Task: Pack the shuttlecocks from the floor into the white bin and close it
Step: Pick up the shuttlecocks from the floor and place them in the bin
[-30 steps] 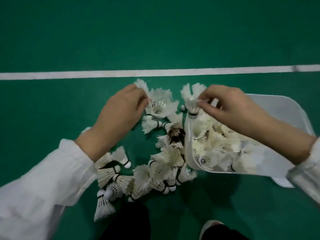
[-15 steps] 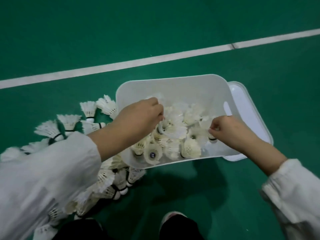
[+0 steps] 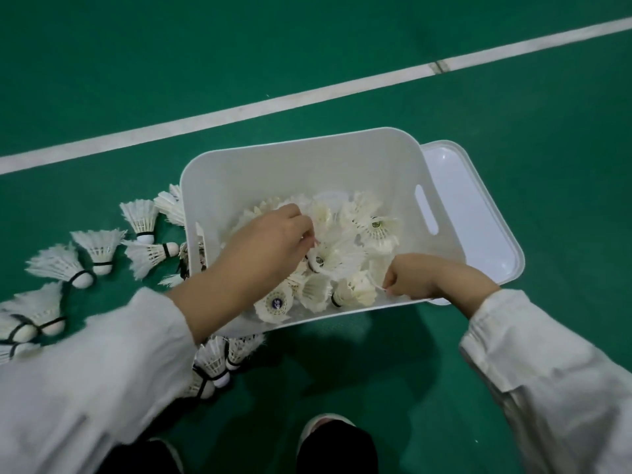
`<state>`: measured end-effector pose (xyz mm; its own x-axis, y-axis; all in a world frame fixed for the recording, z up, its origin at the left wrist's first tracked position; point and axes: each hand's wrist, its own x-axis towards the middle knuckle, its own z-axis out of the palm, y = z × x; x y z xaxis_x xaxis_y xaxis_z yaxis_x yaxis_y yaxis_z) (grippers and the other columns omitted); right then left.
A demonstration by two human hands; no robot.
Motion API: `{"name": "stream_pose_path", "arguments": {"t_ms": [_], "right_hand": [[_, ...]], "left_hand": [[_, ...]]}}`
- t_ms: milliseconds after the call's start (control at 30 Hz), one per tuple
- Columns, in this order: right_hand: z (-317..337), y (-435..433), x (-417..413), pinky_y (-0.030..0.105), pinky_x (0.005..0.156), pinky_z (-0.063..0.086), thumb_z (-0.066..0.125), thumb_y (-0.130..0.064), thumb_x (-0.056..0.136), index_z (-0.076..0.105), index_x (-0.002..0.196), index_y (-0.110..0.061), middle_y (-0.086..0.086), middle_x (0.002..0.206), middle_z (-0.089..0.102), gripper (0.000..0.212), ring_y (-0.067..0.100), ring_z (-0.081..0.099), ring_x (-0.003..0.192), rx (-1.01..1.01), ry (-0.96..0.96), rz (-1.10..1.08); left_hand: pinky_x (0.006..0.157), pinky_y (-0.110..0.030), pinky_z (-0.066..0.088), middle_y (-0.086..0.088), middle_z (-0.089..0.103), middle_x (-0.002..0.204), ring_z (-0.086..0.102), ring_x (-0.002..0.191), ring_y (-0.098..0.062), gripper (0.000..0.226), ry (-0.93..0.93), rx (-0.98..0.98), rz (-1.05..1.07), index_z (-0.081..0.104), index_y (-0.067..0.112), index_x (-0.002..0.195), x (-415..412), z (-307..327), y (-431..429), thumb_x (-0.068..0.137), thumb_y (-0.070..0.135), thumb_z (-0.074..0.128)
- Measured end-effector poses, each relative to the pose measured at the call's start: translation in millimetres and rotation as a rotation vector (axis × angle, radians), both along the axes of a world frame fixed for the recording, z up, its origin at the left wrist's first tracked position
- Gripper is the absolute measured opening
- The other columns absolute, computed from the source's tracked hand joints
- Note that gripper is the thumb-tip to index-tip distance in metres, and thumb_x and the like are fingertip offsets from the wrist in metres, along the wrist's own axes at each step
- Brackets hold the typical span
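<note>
The white bin (image 3: 301,148) stands open on the green floor, its bottom covered with several white feather shuttlecocks (image 3: 376,227). My left hand (image 3: 270,244) reaches into the bin from the left, fingers curled down onto the feathers of a shuttlecock (image 3: 333,260). My right hand (image 3: 420,275) is inside the bin's near right corner, curled, pinching a shuttlecock's feather edge. More shuttlecocks (image 3: 99,248) lie scattered on the floor left of the bin, some hidden by my left sleeve. The white lid (image 3: 478,213) lies flat, partly under the bin's right side.
A white court line (image 3: 239,111) crosses the floor diagonally beyond the bin. My shoes (image 3: 328,425) and dark trouser legs are at the bottom edge, just short of the bin. A few shuttlecocks (image 3: 219,364) lie by the bin's near left corner.
Both hands have moved from the floor pile into the bin. My view has swung right, so the bin is now central and the pile lies at the left.
</note>
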<state>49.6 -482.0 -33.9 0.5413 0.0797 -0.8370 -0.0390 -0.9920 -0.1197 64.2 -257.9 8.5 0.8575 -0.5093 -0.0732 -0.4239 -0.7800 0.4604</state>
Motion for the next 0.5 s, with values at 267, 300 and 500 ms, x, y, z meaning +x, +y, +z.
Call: {"name": "stream_pose_path", "arguments": {"t_ms": [267,300,500], "right_hand": [[67.5,15.5,-4.8,0.027,0.081,0.047,0.051,-0.013,0.091,0.063,0.108,-0.023,-0.009,0.11,0.062,0.023,0.014,0.06,0.09,0.346,-0.585,-0.21],[76.2,23.5,-9.3,0.023,0.075,0.048,0.055,-0.017,0.091,0.064,0.103,-0.024,-0.015,0.103,0.061,0.017,0.011,0.062,0.082,0.491,-0.559,-0.275],[49.8,63.2,-23.4,0.028,0.079,0.047,0.066,-0.049,0.077,0.062,0.107,-0.024,-0.01,0.106,0.057,0.039,0.008,0.056,0.079,0.456,-0.401,-0.029]], "left_hand": [[0.065,-0.032,0.045,-0.003,0.059,0.097,0.057,0.08,-0.021,0.019,-0.003,-0.091,0.152,0.066,0.009,0.096,-21.0,-17.8,-2.4,0.091,0.022,0.052],[0.063,-0.031,0.044,-0.003,0.06,0.095,0.057,0.079,-0.021,0.018,-0.009,-0.103,0.163,0.066,0.009,0.094,-22.1,-18.0,-3.1,0.091,0.021,0.053],[0.068,-0.029,0.042,0.005,0.058,0.09,0.054,0.077,-0.013,0.015,0.002,-0.195,0.359,0.066,0.014,0.089,-28.4,-14.6,8.6,0.088,0.027,0.059]]}}
